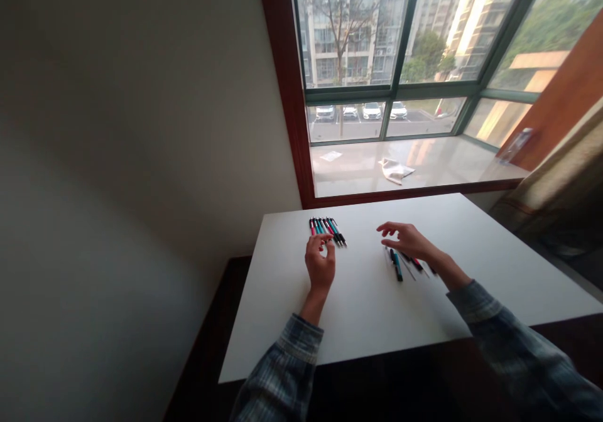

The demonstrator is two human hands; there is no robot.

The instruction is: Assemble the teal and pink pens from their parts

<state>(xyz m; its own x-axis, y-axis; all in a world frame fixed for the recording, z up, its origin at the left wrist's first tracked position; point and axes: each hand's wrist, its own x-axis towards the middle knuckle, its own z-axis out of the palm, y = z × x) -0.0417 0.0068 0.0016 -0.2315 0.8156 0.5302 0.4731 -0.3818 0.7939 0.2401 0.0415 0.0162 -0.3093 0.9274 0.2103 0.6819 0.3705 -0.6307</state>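
A row of several pens (327,229) in pink, teal and black lies side by side on the white table (358,309). My left hand (320,264) rests just below that row, fingers curled with the tips touching the nearest pens. My right hand (409,241) hovers over a second loose group of pens (406,265), fingers spread and holding nothing. A teal pen and a pink one show below that palm; others are partly hidden by the hand.
A wide window sill (424,180) runs behind the table with a crumpled cloth (394,170) and a sheet of paper (331,156) on it. A plain wall stands to the left. A curtain (560,183) hangs at the right. Dark floor lies below the table's front edge.
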